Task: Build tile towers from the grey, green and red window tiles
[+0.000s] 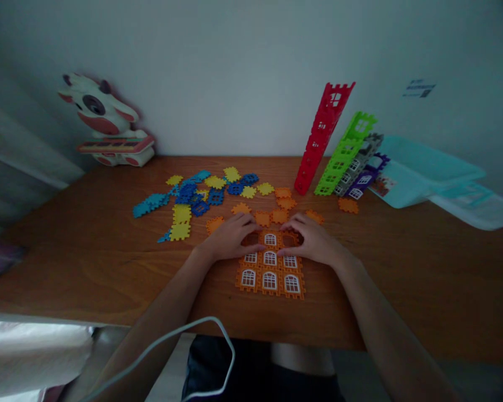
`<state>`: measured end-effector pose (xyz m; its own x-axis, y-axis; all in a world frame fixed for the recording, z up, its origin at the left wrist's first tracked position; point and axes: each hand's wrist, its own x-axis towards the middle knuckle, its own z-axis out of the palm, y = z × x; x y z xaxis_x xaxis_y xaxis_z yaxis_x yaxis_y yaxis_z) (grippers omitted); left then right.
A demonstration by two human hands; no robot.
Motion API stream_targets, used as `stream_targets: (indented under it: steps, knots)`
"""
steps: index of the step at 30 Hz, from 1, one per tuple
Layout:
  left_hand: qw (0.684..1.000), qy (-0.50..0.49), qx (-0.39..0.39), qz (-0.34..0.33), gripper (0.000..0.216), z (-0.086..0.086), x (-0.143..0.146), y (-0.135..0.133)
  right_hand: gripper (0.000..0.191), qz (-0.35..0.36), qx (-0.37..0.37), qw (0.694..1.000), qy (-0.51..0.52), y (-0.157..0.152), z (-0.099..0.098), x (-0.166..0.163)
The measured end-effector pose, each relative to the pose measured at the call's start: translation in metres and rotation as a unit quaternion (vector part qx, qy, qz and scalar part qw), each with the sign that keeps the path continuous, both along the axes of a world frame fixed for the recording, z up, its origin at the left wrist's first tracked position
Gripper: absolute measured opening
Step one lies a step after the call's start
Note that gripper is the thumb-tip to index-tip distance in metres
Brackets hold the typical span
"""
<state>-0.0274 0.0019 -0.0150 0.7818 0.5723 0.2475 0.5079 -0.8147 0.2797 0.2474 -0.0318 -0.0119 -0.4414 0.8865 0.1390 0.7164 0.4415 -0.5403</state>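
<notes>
A flat panel of joined orange building tiles lies on the table in front of me, most of its tiles fitted with white arched windows. My left hand has its thumb and fingers curved around the panel's upper left tile. Across from it, my right hand grips the upper right tile the same way; that tile's opening shows no white window. Between the hands is the top middle tile with its window. Loose orange tiles lie just beyond the fingertips.
Yellow tiles and blue tiles are scattered at the back left. A tall red tile strip, a green strip, and grey and purple ones lean right of centre. Farther out are a turquoise bin, a cow keyboard toy and a white cable.
</notes>
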Motion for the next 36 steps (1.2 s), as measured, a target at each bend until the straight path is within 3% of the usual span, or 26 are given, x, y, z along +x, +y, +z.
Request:
stream_targets:
  steps: [9,20,24,27,32,36]
  knots:
    - [0.999,-0.028,-0.037,-0.012,0.049,-0.002,-0.002,0.002,0.059,0.005,-0.043,0.999,0.01,-0.001,0.003,0.004]
    - [0.998,-0.039,-0.051,-0.009,0.04,-0.003,-0.002,0.001,0.05,-0.003,-0.023,1.0,0.01,0.0,-0.003,0.002]
    - [0.999,-0.031,-0.021,0.005,0.042,-0.006,0.002,0.0,0.043,-0.008,0.003,1.0,0.008,0.001,-0.004,-0.001]
    - [0.997,-0.03,0.041,0.053,0.04,-0.007,0.004,0.0,0.03,-0.021,0.029,0.999,0.012,0.002,-0.005,-0.004]
    - [0.965,-0.008,0.138,0.223,0.033,-0.004,-0.001,0.004,0.024,-0.053,0.119,0.991,-0.003,0.004,-0.008,-0.009]
    - [0.96,0.016,0.145,0.237,0.03,-0.005,-0.004,0.008,0.03,-0.047,0.165,0.984,-0.035,0.005,-0.014,-0.007]
